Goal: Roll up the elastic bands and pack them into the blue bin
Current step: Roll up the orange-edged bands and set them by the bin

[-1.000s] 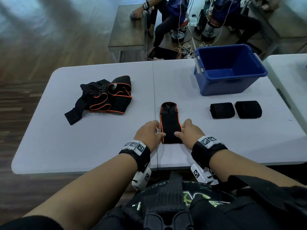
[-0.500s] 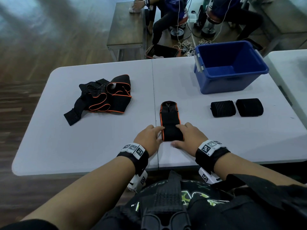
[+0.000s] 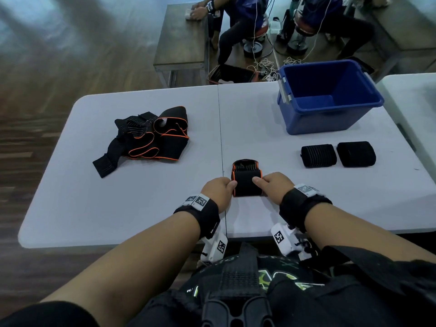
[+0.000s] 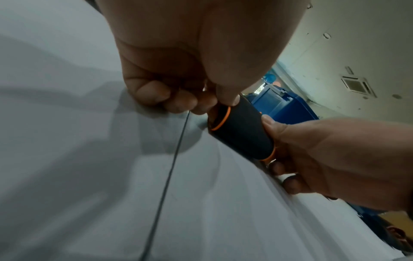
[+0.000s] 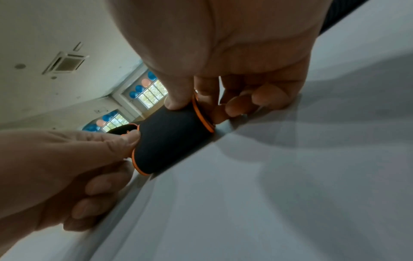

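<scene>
Orange-edged band (image 3: 246, 184), lower centre of the head view, on the white table (image 3: 141, 208): near part wound into a thick roll, a short ribbed tail lying flat beyond it toward the top of the frame. Roll axis set across the frame, so that both open ends face a hand. Left hand (image 3: 218, 191) pinching the left end, thumb on top, fingers curled at the orange rim (image 4: 220, 118); right hand (image 3: 274, 187) clamped likewise on the right end, thumb on the black cloth (image 5: 170, 139). Grip at both ends probably chosen to keep the layers level and tight while turning the roll away over the remaining tail. Table beneath acting as a backing surface for the winding.

Outward, right of centre: two finished black rolls (image 3: 338, 154) side by side, touching or nearly so, parked in front of the blue bin (image 3: 330, 123), likely staged for packing. Bin at upper right, open-topped, nothing visible inside. Left of centre: loose heap of unrolled bands (image 3: 151, 138), well apart from the hands, apparently awaiting the same treatment. Task judged less than half done, no roll yet packed.
</scene>
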`<state>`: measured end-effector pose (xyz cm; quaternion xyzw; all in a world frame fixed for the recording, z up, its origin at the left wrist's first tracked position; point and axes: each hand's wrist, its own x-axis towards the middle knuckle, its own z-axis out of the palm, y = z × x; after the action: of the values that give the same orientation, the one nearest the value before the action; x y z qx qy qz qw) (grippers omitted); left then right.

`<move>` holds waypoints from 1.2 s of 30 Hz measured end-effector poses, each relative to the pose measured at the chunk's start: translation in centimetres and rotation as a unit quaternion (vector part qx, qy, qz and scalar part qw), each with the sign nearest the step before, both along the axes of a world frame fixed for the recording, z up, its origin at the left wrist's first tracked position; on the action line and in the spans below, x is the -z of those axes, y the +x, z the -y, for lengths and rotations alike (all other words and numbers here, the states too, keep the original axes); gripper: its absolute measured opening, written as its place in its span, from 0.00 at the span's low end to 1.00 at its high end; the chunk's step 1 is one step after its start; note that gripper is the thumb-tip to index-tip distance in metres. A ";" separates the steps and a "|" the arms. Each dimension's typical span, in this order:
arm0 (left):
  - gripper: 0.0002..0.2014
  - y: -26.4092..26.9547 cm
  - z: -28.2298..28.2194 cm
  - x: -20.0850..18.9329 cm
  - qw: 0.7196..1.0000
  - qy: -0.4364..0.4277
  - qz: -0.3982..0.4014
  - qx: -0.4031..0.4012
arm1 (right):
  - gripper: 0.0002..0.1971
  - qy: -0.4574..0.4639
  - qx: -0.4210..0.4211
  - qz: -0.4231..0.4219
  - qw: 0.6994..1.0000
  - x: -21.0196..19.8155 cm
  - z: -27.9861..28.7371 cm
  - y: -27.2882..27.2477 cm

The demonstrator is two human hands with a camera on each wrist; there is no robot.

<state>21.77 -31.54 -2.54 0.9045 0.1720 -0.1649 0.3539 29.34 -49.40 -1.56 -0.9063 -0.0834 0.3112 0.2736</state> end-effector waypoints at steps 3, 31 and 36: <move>0.20 0.3 0.0 0.1 0.999 0.008 -0.026 -0.018 | 0.26 -0.019 0.012 -0.007 1.000 -0.1 -0.4 0.1; 0.19 6.5 8.2 -2.5 0.990 -0.115 0.041 -0.067 | 0.12 0.143 0.257 0.132 0.946 -0.2 6.5 1.2; 0.15 7.3 9.2 -1.1 0.985 -0.151 0.045 -0.068 | 0.16 0.178 0.258 0.121 0.942 0.5 8.3 2.1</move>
<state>29.04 -40.74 -1.42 0.8333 0.1902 -0.1234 0.5041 31.41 -57.72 -2.06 -0.8641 0.0671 0.0982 0.4891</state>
